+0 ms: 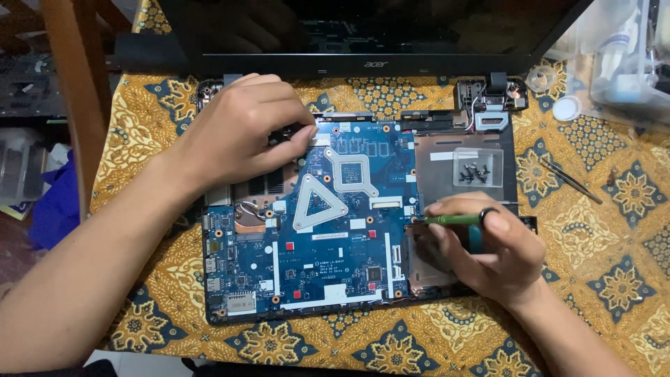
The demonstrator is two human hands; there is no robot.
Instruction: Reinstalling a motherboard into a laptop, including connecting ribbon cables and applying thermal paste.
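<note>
An opened laptop base with a blue motherboard [328, 251] lies on a yellow and blue patterned cloth [614, 230]. My left hand [241, 132] rests on the board's upper left corner, fingers curled and pressing down by the top edge. My right hand [488, 251] grips a green-handled screwdriver [453, 219], held nearly level, its tip at the board's right edge. Two silver brackets [317, 202] sit over the chips in the middle of the board.
The black laptop screen [377, 31] stands open at the back. A small clear dish of screws [477, 169] sits in the empty bay on the right. Tweezers [569, 179] lie on the cloth. Clear plastic boxes [621, 63] are at the top right, a wooden post [73, 91] at left.
</note>
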